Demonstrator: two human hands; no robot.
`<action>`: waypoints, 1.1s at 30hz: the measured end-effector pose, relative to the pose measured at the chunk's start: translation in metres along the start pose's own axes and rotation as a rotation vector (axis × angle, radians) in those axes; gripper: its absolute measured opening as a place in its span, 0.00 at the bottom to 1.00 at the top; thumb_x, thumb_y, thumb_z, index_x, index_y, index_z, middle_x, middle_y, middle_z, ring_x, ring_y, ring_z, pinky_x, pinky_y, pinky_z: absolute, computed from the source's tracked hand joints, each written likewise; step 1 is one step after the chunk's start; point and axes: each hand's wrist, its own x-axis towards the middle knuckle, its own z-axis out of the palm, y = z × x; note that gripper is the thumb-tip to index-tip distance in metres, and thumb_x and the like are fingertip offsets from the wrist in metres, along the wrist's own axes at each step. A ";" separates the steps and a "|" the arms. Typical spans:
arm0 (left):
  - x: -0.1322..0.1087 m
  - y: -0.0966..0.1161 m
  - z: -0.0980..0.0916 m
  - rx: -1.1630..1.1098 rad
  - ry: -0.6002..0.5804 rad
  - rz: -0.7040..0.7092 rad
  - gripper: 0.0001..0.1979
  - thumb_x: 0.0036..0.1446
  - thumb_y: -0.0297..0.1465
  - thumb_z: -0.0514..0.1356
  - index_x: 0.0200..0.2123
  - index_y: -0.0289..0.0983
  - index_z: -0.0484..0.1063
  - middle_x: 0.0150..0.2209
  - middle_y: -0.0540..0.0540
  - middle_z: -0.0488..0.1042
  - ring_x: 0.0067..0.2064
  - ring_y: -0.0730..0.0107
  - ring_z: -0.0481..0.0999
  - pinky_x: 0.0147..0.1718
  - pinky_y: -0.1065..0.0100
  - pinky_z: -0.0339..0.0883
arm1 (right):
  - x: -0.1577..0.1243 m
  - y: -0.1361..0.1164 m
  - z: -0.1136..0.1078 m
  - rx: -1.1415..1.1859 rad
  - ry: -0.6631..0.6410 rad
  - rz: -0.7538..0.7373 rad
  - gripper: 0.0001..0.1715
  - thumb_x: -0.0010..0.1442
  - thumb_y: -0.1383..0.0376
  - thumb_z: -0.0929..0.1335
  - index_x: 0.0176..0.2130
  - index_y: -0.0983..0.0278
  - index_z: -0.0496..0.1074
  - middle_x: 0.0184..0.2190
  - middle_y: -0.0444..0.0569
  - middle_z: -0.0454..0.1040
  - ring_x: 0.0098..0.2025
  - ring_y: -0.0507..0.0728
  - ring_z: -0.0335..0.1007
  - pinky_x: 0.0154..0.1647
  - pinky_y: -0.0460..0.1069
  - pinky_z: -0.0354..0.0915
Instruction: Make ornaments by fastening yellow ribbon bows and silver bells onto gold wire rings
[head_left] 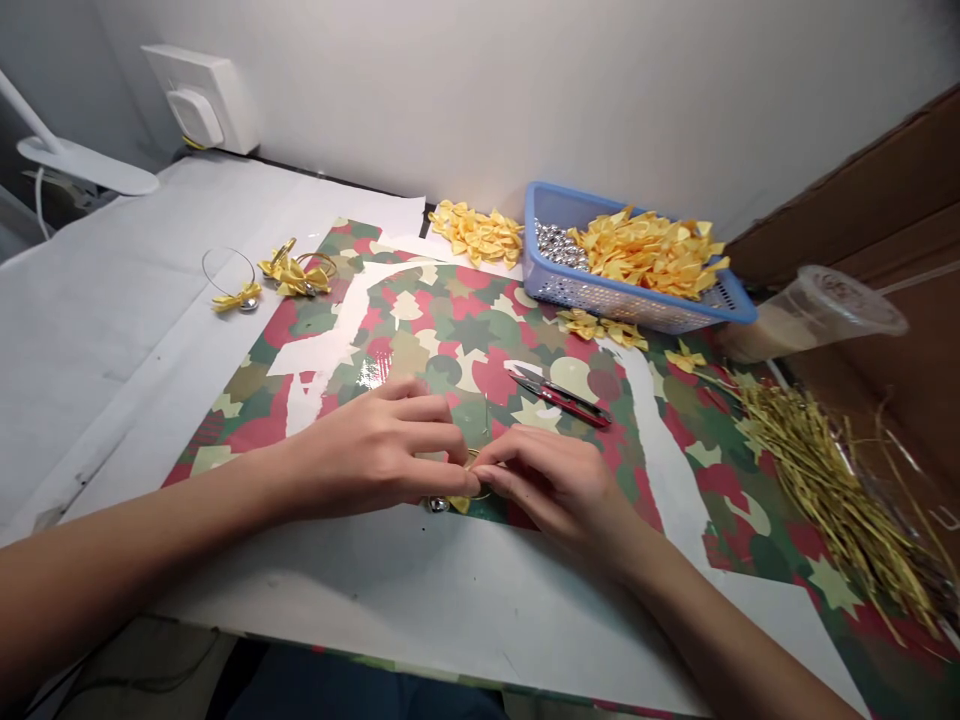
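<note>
My left hand (382,450) and my right hand (559,485) meet over the front part of the patterned sheet, fingertips pinched together. Between them is a small ring ornament: a yellow bow (460,505) and a silver bell (437,505) peek out below my left fingers. Part of a thin golden ring shows by my right fingertips, and a fine wire (486,415) sticks up behind them. My fingers cover most of the piece. Just beyond my right hand lie red-handled thread snips (562,395).
A blue basket (637,305) holds yellow bows and silver bells; more bows (478,235) are piled beside it. Similar bow-and-bell rings (300,272) lie at left. Golden strands (832,490) and a tilted plastic cup (814,315) are at right. A wall bounds the back.
</note>
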 end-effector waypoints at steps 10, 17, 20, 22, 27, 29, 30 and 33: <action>0.005 0.000 -0.003 0.053 0.003 -0.004 0.13 0.64 0.27 0.50 0.29 0.41 0.71 0.27 0.51 0.75 0.29 0.72 0.66 0.31 0.67 0.54 | -0.001 -0.003 0.003 -0.036 0.036 0.059 0.07 0.62 0.72 0.65 0.31 0.65 0.69 0.25 0.45 0.74 0.25 0.49 0.65 0.25 0.43 0.62; 0.007 0.005 -0.004 -0.079 0.040 -0.088 0.10 0.58 0.25 0.53 0.27 0.38 0.71 0.25 0.51 0.75 0.28 0.73 0.65 0.31 0.68 0.55 | -0.002 -0.004 0.004 -0.121 0.006 -0.037 0.07 0.63 0.71 0.64 0.32 0.65 0.69 0.24 0.46 0.73 0.25 0.50 0.63 0.26 0.45 0.62; 0.007 0.006 -0.006 -0.216 -0.020 -0.201 0.08 0.57 0.27 0.55 0.27 0.38 0.72 0.24 0.51 0.74 0.29 0.72 0.65 0.33 0.68 0.56 | -0.002 -0.005 0.004 -0.182 0.002 -0.080 0.08 0.64 0.71 0.64 0.31 0.65 0.68 0.24 0.46 0.72 0.26 0.50 0.62 0.26 0.46 0.62; 0.008 0.007 -0.007 -0.336 -0.055 -0.278 0.06 0.55 0.27 0.58 0.27 0.38 0.72 0.24 0.52 0.74 0.30 0.72 0.66 0.34 0.68 0.57 | -0.002 -0.006 0.004 -0.233 0.023 -0.104 0.08 0.64 0.70 0.64 0.31 0.65 0.68 0.26 0.48 0.73 0.28 0.52 0.64 0.28 0.47 0.63; 0.008 0.009 -0.006 -0.612 -0.096 -0.490 0.05 0.53 0.29 0.61 0.27 0.36 0.74 0.24 0.51 0.74 0.28 0.74 0.71 0.32 0.71 0.63 | -0.004 -0.010 0.005 -0.294 0.054 -0.083 0.07 0.63 0.69 0.64 0.32 0.65 0.69 0.30 0.50 0.72 0.31 0.53 0.65 0.31 0.48 0.64; 0.008 0.011 -0.006 -0.688 -0.137 -0.568 0.06 0.53 0.30 0.61 0.26 0.35 0.75 0.24 0.50 0.74 0.28 0.74 0.72 0.28 0.73 0.64 | -0.004 -0.012 0.005 -0.286 0.045 -0.065 0.07 0.63 0.69 0.65 0.32 0.64 0.70 0.30 0.50 0.71 0.31 0.53 0.65 0.30 0.48 0.64; 0.008 0.012 -0.007 -0.710 -0.158 -0.603 0.06 0.53 0.30 0.61 0.26 0.35 0.75 0.24 0.50 0.74 0.27 0.74 0.72 0.27 0.73 0.64 | -0.004 -0.012 0.005 -0.285 0.043 -0.060 0.07 0.63 0.69 0.65 0.32 0.64 0.70 0.30 0.50 0.71 0.30 0.53 0.65 0.30 0.48 0.64; 0.008 0.015 -0.008 -0.739 -0.181 -0.674 0.06 0.52 0.31 0.61 0.25 0.36 0.75 0.24 0.50 0.73 0.28 0.73 0.72 0.25 0.74 0.64 | -0.004 -0.014 0.007 -0.284 0.044 -0.049 0.07 0.63 0.70 0.65 0.31 0.65 0.70 0.29 0.50 0.70 0.30 0.53 0.65 0.30 0.48 0.64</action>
